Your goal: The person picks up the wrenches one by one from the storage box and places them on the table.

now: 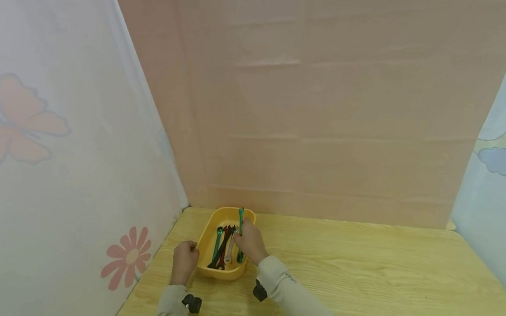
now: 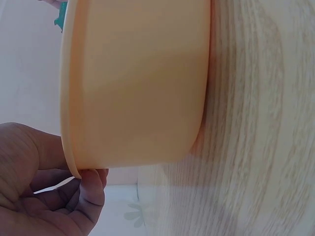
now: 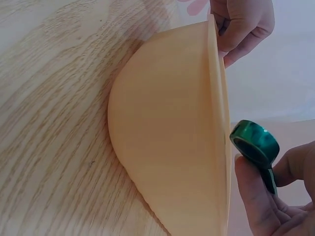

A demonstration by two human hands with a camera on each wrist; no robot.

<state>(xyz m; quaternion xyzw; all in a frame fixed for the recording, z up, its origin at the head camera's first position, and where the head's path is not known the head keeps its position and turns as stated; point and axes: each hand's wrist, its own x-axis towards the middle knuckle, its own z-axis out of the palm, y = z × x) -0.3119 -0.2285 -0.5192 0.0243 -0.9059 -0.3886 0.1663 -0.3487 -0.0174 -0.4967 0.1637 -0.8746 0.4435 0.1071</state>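
Observation:
A yellow plastic basin [image 1: 222,274] stands on the table with several wrenches in it. My left hand [image 1: 185,258] pinches its rim on the left side; in the left wrist view the thumb and fingers [image 2: 91,194] close over the lip. Over the basin's right side, my right hand [image 1: 252,241] holds a green wrench [image 1: 241,213] between thumb and fingers. The right wrist view shows this wrench's ring end [image 3: 256,142] just beyond the rim. Inside lie another green wrench [image 1: 217,242], a black wrench [image 1: 221,249], a red one, partly hidden, and a silver wrench [image 1: 230,250].
The wooden table [image 1: 359,275] extends to the right of the basin. A brown sheet [image 1: 317,133] hangs along the back edge, and a pale printed curtain [image 1: 80,139] borders the left side. Each wrist carries a small black device.

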